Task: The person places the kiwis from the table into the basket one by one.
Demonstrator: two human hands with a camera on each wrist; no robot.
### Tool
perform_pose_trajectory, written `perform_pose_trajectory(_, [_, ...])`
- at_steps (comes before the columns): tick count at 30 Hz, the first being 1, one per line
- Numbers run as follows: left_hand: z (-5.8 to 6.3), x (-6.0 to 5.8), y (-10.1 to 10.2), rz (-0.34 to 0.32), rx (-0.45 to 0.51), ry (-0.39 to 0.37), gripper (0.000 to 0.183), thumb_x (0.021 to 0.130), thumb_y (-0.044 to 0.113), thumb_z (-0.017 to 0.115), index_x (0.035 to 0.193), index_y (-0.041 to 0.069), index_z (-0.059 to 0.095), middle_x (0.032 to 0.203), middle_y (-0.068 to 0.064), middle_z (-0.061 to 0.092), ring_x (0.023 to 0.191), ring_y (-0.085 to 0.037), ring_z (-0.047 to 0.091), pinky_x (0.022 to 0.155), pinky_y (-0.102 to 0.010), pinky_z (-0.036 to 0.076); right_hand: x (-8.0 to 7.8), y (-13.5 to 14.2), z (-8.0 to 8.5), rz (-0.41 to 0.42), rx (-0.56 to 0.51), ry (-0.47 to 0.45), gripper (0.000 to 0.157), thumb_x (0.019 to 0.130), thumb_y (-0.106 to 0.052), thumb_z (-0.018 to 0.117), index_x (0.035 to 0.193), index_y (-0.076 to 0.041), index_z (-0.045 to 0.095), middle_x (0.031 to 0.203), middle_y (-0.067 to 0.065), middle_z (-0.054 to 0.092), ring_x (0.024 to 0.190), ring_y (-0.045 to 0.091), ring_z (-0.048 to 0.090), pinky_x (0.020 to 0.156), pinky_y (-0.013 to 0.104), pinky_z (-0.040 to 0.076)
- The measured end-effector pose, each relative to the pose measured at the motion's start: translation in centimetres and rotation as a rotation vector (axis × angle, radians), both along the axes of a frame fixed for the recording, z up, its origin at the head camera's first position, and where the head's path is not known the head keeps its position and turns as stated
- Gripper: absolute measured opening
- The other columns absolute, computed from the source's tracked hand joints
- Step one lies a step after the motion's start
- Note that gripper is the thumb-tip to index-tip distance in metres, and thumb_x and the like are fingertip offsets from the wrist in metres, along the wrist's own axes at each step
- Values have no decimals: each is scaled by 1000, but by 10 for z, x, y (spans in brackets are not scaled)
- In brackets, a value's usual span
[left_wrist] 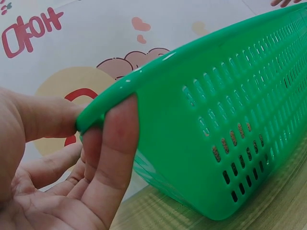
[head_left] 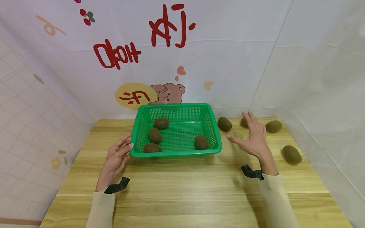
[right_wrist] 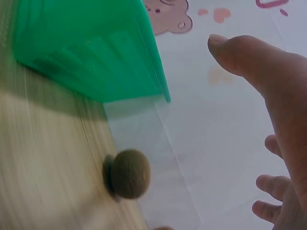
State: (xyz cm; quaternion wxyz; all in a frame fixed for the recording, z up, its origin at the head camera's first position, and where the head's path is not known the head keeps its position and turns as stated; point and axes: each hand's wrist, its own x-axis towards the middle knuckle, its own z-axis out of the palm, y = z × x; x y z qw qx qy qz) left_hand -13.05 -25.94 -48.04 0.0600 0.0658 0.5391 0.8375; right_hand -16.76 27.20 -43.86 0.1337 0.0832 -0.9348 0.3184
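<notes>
A green plastic basket stands on the table with several brown kiwis inside. Three of them, such as this kiwi, lie along its left side; another kiwi is at the front right. My left hand grips the basket's rim at the near left corner, thumb and fingers pinching it in the left wrist view. My right hand hovers over the table right of the basket, fingers spread, holding nothing. Behind its fingers a kiwi is partly hidden.
More kiwis lie on the wooden table: one kiwi beside the basket, another kiwi at the back right, and a kiwi near the right edge. White printed cloth hangs behind the table and along both sides.
</notes>
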Motion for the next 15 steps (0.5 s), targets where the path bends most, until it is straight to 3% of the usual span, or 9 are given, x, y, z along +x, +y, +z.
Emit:
perform_pose_trajectory(7, [-1, 0, 0, 7, -17, 4, 63, 105, 1, 56, 161, 2, 27, 115, -1, 61, 89, -6, 69, 68, -16, 58, 6, 22, -1, -77, -9, -33, 111, 82, -52, 82, 166, -29, 14, 173, 13, 8, 154, 52, 11, 117, 78, -10])
perform_pose_trajectory(15, [-2, 0, 0, 7, 10, -4, 53, 105, 0, 55, 154, 12, 42, 115, -1, 61, 88, -6, 69, 68, -16, 58, 11, 53, -4, -163, -23, -59, 112, 85, -52, 80, 167, -24, 8, 174, 15, 5, 156, 53, 5, 115, 81, -5])
